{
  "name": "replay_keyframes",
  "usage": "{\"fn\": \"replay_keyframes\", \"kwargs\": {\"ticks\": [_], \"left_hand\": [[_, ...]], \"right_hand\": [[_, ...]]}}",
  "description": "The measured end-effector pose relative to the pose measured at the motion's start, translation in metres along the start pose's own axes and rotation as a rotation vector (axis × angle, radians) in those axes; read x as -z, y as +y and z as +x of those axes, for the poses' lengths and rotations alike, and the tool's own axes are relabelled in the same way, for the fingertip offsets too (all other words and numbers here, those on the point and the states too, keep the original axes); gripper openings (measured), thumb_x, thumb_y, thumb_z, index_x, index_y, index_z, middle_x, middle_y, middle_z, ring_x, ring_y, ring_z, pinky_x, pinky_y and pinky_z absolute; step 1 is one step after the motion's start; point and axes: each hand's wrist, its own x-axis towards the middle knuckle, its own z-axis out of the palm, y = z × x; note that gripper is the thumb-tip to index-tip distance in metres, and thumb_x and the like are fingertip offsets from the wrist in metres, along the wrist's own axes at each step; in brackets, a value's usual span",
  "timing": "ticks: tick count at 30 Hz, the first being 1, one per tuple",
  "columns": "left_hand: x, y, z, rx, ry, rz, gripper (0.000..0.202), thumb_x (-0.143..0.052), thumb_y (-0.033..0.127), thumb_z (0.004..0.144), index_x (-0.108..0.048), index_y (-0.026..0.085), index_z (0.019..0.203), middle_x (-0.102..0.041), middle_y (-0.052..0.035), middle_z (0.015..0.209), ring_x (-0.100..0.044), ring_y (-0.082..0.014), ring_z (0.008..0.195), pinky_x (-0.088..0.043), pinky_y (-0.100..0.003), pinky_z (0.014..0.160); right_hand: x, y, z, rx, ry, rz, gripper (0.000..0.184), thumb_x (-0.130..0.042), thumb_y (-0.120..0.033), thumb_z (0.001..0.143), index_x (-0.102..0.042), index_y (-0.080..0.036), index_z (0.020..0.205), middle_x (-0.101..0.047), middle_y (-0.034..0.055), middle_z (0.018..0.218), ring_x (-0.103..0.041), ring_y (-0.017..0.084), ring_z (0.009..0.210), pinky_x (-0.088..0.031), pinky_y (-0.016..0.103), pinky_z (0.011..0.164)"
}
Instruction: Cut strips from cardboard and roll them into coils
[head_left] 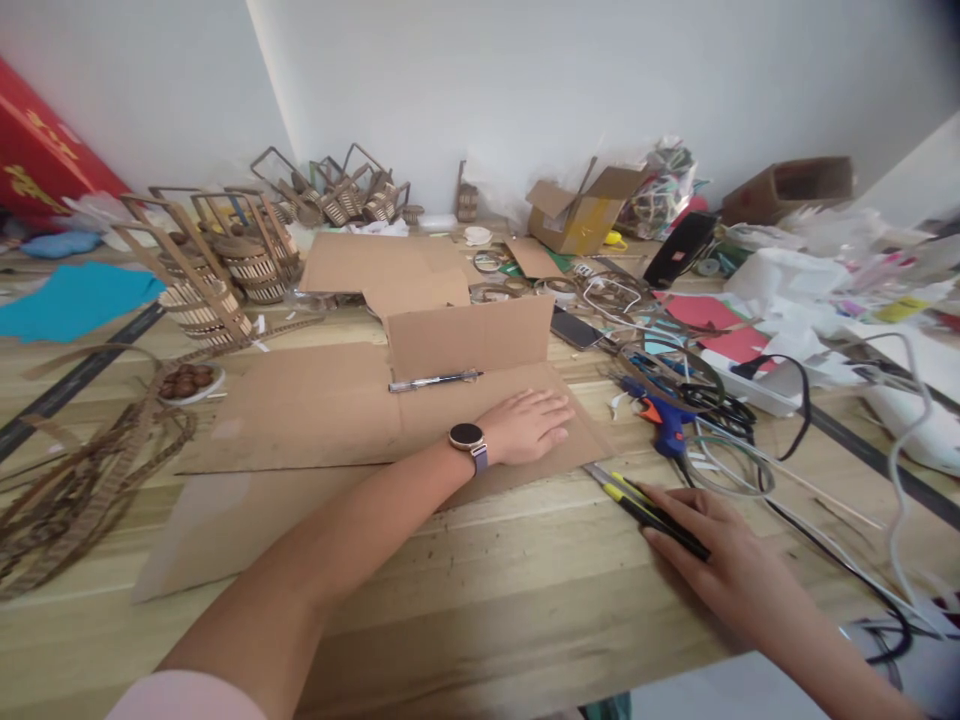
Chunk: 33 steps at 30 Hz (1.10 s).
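My left hand [529,425], with a dark round watch [466,437] on its wrist, lies flat on a brown cardboard sheet [315,405], fingers stretched to the right. My right hand [712,535] is closed around a yellow-and-black utility knife [626,497]. Its metal tip points up-left, at the sheet's lower right edge; whether it touches the cardboard I cannot tell. A pen [435,381] rests on the sheet beyond my left hand, in front of a raised cardboard flap [472,338]. Another cardboard piece [225,525] lies partly under the sheet and my left forearm.
At left are small woven baskets [206,312], brown strips [90,500] and a dish of brown round pieces [185,383]. A blue glue gun [670,425], cables and a phone [576,328] lie at right. Behind stands an open cardboard box [581,215].
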Motion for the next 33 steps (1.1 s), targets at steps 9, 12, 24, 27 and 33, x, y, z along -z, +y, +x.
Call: {"fn": "replay_keyframes", "kwargs": {"ticks": [9, 12, 24, 27, 33], "left_hand": [[0.011, -0.001, -0.007, -0.014, 0.025, 0.011, 0.044, -0.029, 0.029, 0.103, -0.046, 0.013, 0.14, -0.031, -0.009, 0.156, -0.024, -0.0176, 0.145, -0.015, -0.032, 0.119], [0.023, -0.01, -0.036, -0.028, 0.01, 0.033, 0.044, -0.033, 0.033, 0.103, -0.045, 0.014, 0.141, -0.034, -0.0083, 0.155, -0.023, -0.022, 0.145, -0.011, -0.038, 0.12], [0.024, -0.039, -0.129, 0.044, -0.071, 0.165, 0.064, -0.016, 0.057, 0.1, -0.032, 0.02, 0.149, -0.025, -0.0054, 0.158, -0.017, -0.0294, 0.146, -0.017, -0.047, 0.117], [0.023, -0.037, -0.127, 0.046, -0.065, 0.158, 0.064, -0.017, 0.057, 0.1, -0.034, 0.02, 0.148, -0.027, -0.0056, 0.157, -0.018, -0.029, 0.146, -0.018, -0.046, 0.117], [0.023, -0.038, -0.127, 0.047, -0.049, 0.144, 0.061, -0.02, 0.056, 0.1, -0.036, 0.02, 0.148, -0.028, -0.006, 0.157, -0.019, -0.0295, 0.146, -0.018, -0.047, 0.117]], "right_hand": [[0.003, -0.012, 0.005, -0.074, -0.004, 0.075, 0.042, -0.049, -0.043, 0.085, -0.069, -0.021, 0.115, -0.069, 0.0111, 0.1, -0.066, 0.029, 0.096, -0.054, 0.044, 0.087], [0.005, -0.009, 0.01, -0.087, -0.021, 0.091, 0.045, -0.048, -0.045, 0.085, -0.068, -0.02, 0.117, -0.068, 0.0116, 0.104, -0.065, 0.03, 0.099, -0.053, 0.046, 0.089], [0.001, 0.005, 0.01, -0.041, -0.078, 0.087, 0.051, -0.048, -0.052, 0.085, -0.063, -0.023, 0.125, -0.065, 0.0126, 0.107, -0.063, 0.031, 0.101, -0.051, 0.049, 0.091], [0.0, 0.005, 0.01, -0.025, -0.089, 0.087, 0.053, -0.048, -0.052, 0.086, -0.061, -0.023, 0.128, -0.065, 0.0129, 0.107, -0.063, 0.031, 0.1, -0.052, 0.048, 0.089], [0.001, -0.004, 0.008, 0.021, -0.102, 0.113, 0.051, -0.048, -0.048, 0.087, -0.064, -0.02, 0.126, -0.065, 0.0137, 0.104, -0.065, 0.029, 0.096, -0.055, 0.044, 0.085]]}}
